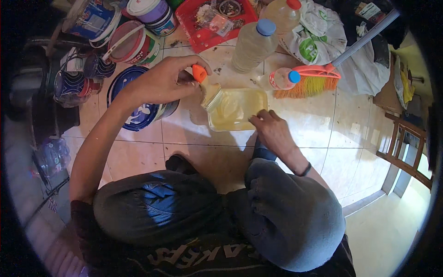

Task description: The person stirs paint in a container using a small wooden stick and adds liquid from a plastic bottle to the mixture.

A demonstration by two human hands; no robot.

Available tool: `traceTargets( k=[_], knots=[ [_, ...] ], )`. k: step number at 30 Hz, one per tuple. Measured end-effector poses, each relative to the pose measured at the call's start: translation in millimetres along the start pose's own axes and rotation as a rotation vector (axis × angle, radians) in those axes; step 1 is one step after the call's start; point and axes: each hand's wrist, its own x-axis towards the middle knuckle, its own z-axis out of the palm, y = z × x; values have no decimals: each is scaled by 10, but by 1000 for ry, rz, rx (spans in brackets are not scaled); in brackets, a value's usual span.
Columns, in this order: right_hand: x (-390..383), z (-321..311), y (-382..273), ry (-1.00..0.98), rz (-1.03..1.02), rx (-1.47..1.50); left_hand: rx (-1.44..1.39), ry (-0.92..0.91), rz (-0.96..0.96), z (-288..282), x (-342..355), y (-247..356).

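Paintbrush (213, 98): one, orange handle tip, metal band above the tray's left edge; bristles not clearly distinguishable.
Legs: two, dark trousers (295, 212), knees bent and apart, on the near side of the tray.
Right forearm: entering from lower right, slanting up and leftward to the tray; dark wristband (304, 170) at the wrist.
Right hand (276, 133): back upward, fingers partly curled, thumb and fingertips at the tray's near right corner; whether they pinch the rim cannot be told.
Left forearm: entering from lower left, elbow out wide, rising and turning rightward.
Left hand (161, 81): raised above the floor, left of the tray; fingers bent and closed round the paintbrush near its orange tip.
Tray (263, 102): pale yellow, rectangular, rounded corners, glossy inside; on the tiled floor (295, 134), before the person.
Paint bucket (127, 79): blue rim, paint-smeared top; on the floor, beyond the tray's left edge, partly behind the left forearm.
Small bottle (279, 79): blue cap, just beyond the tray's far right corner.
Broom (318, 71): orange head, orange and yellow bristles, grey handle; beside the small bottle.
Tall bottle (251, 48): clear, blue cap, upright, beyond the tray's far edge.
Red tray (196, 39): farther back, holding assorted small items.
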Motion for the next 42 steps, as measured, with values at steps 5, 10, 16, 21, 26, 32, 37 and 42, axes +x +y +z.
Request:
traceTargets(
  k=[5,10,16,21,26,32,37,42],
  knots=[
    [70,-156,193,106,116,-45,-21,2,43,68,52,-66],
    [-86,28,52,48,40,34,-101,-14,2,89,54,-150],
    [-156,3,315,144,212,43,-58,16,1,162,112,-78],
    [-199,37,122,35,168,89,-73,2,24,182,107,-153],
    [-96,-84,236,103,333,160,-111,-9,-24,215,96,-167],
    [-4,101,38,55,327,275,-318,19,-71,155,91,-327],
    [-152,-465,242,39,351,154,-421,64,-155,156,48,-412],
    [-133,-903,80,47,330,170,-439,84,-218,248,49,-488]
  ],
)
